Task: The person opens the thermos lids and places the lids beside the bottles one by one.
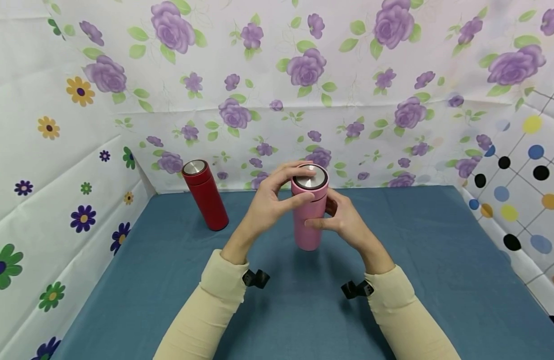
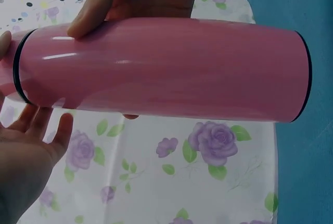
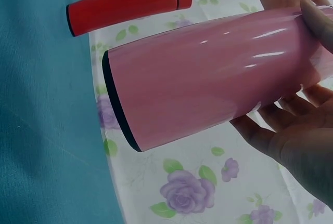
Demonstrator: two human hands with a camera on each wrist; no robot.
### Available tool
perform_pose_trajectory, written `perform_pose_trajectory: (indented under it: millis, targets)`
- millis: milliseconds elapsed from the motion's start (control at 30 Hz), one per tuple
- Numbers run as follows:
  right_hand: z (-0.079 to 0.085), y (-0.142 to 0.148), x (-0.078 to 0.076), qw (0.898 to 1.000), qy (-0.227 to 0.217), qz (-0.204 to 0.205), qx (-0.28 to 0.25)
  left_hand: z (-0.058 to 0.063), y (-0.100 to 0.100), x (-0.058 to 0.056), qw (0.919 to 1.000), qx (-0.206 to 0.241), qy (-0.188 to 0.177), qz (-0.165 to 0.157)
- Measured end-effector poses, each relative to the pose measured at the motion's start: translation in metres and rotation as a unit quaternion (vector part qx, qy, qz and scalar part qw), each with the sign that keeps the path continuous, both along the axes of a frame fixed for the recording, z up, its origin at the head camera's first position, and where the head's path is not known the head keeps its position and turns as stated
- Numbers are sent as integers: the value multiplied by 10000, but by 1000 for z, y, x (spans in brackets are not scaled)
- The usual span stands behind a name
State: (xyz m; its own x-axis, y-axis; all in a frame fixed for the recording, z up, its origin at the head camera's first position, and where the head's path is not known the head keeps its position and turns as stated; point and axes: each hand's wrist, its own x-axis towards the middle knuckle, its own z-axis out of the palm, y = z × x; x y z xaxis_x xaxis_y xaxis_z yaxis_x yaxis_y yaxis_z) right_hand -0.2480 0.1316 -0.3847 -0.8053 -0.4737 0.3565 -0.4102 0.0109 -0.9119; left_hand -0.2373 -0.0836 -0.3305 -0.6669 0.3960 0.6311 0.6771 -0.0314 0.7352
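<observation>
Pink flask (image 1: 307, 215) hangs upright above the counter (image 1: 295, 325), our left fingers (image 1: 287, 174) gripping its lid (image 1: 309, 182), our right fingers (image 1: 320, 223) wrapped lower down; if these slip on the gloss, we could drop it.

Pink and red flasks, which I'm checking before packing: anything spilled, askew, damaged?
Nothing stands out: the pink flask and upright red flask have their tops on, no dents show, and the blue tabletop shows no spill.

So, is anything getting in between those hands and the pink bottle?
Nothing visible is. The left hand grips the pink bottle around its lid, and the right hand holds it lower down. The red bottle stands apart, to the left.
</observation>
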Motion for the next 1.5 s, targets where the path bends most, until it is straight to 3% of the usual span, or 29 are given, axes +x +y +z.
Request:
perform_pose_trajectory:
  millis: [267, 467, 633, 867, 967, 1033, 1267, 1500]
  targets:
    - [1, -1, 0, 10000, 20, -62, -11, -4, 12, 5, 9944, 85, 452, 948]
    - [0, 0, -1, 9999, 36, -100, 15, -4, 15, 6, 9924, 89, 511, 1119]
    - [-1, 0, -1, 10000, 49, -71, -1, -3, 11, 7, 9959, -58, 300, 850]
    - [-2, 1, -1, 10000, 17, -52, -11, 1, -1, 2, 9998, -72, -51, -193]
    - [-2, 0, -1, 10000, 27, -21, 11, 2, -3, 0, 9992, -68, -73, -378]
    - [-2, 0, -1, 10000, 45, -9, 5, 3, -3, 0, 9995, -111, 31, -282]
    - [-2, 0, -2, 9999, 85, 36, -65, 8, 1, 3, 9960, -390, 575, 559]
    - [-1, -1, -2, 9999, 112, 39, -61, 15, 1, 6, 9912, -681, 753, 846]
